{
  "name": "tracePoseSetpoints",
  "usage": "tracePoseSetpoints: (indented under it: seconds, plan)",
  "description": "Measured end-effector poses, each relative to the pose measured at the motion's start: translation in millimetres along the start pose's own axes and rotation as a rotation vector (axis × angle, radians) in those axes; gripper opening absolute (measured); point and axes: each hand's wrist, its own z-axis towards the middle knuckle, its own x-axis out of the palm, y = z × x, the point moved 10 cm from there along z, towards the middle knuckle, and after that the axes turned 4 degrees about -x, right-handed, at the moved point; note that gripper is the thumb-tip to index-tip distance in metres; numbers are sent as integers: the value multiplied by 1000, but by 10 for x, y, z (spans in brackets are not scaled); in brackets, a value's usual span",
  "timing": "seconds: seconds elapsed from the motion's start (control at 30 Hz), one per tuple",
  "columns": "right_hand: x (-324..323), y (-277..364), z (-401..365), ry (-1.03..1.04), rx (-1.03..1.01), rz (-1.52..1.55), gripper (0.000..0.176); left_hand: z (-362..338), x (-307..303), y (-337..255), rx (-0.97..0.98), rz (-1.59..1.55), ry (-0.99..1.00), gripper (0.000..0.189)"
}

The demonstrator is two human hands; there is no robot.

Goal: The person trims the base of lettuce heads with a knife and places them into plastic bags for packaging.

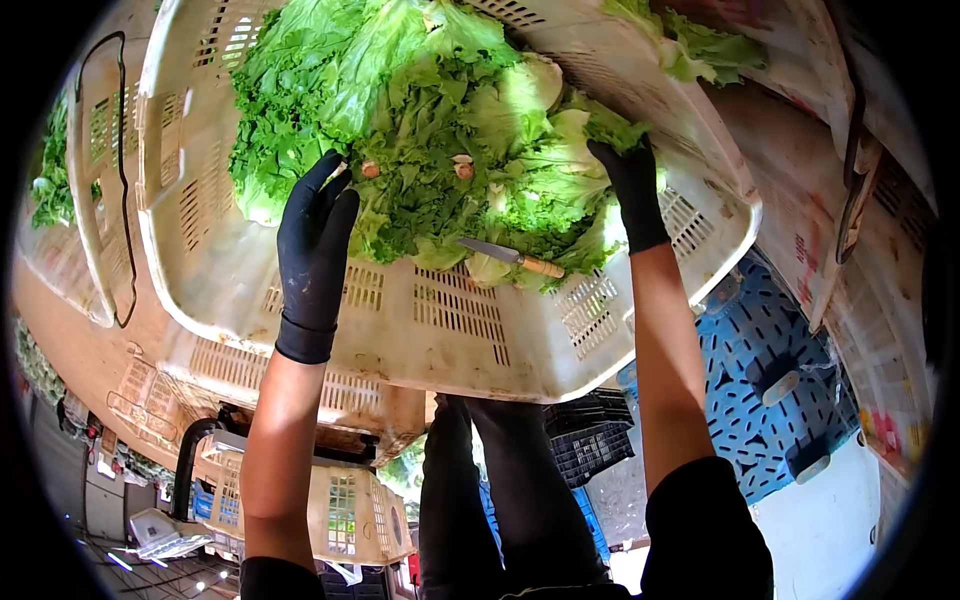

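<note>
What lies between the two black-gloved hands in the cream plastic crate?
In the head view, a small wooden-handled knife lies on green leafy lettuce between the left hand and the right hand.

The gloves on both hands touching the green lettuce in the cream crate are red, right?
Not quite. The head view shows black gloves, not red. The left hand and the right hand do both touch the green leafy lettuce in the cream slotted plastic crate.

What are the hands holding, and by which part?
The lettuce in the crate: the left hand grips its left side, the right hand its right edge. The knife lies unheld.
</note>
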Motion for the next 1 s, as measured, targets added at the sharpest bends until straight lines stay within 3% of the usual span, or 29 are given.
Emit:
tracePoseSetpoints:
  seconds: [0.1,0.2,0.27,0.33,0.4,0.47,0.5,0.57,0.63,0.67,0.7,0.77,0.8,0.87,0.93,0.97,1.0]
  plan:
    - [-116,275,-305,-90,-72,-94,48,-5,-50,25,-12,5,1,39]
    - [-219,757,-740,-160,-206,-347,55,-72,92,-247,195,250,70,43]
    - [-279,1062,-970,-149,-178,-316,50,-170,414,-536,370,390,241,46]
    - [-362,960,-1253,-110,-7,-109,47,-260,786,-873,554,490,414,50]
    - [-256,1307,-1491,12,-125,-23,46,-376,1175,-1127,688,597,640,60]
    - [-41,1825,-1704,168,-297,58,45,-529,1470,-1213,673,536,855,68]
    - [30,1940,-1797,227,-267,117,46,-620,1577,-1225,664,507,962,73]
    - [73,1828,-2004,304,-24,248,41,-913,1669,-668,-150,398,1373,80]
    - [-116,1359,-2411,272,184,61,31,-1388,1619,-259,-428,-66,1527,70]
    - [-116,1136,-2472,234,318,183,29,-1561,1499,182,-366,-34,1482,70]
    - [-120,918,-2545,178,449,304,28,-1716,1499,116,-491,-280,1442,71]
    - [5,1152,-2044,213,340,38,29,-1963,1441,150,-603,-381,1418,67]
    - [-6,876,-1944,57,482,385,24,-2103,1407,205,-704,-485,1404,65]
    - [34,328,-1698,-98,425,593,34,-2399,1325,475,-863,-580,1334,60]
    - [29,-530,-1784,32,363,-61,44,-2783,1169,907,-935,-416,1350,46]
    - [187,-714,-1816,179,54,-455,41,-3120,1091,1415,-924,-289,1404,45]
    - [406,-777,-1854,277,-16,-563,38,-3385,1011,1819,-917,-160,1451,44]
